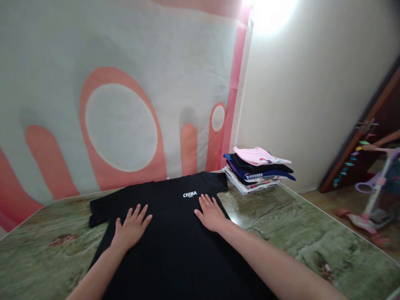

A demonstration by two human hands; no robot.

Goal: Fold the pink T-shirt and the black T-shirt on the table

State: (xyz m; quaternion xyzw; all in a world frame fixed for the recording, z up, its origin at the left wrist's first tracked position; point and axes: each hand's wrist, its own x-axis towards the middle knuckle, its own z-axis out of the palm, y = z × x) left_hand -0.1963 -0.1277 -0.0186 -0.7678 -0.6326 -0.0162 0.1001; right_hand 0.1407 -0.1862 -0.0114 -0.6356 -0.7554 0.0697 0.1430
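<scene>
A black T-shirt point(170, 246) with white "CHINA" lettering lies spread flat, front up, on a green marbled table point(312, 246). My left hand point(131, 228) rests palm down on the shirt's chest, left of the lettering, fingers stretched and spread. Flat on the shirt just right of and below the lettering lies my right hand point(211, 213), fingers extended. Neither hand holds anything.
A stack of folded clothes point(258, 170), pink on top, sits at the table's far right corner. A pink and white patterned curtain point(125, 96) hangs behind the table. A child's scooter point(371, 200) stands on the floor at the right near a dark door.
</scene>
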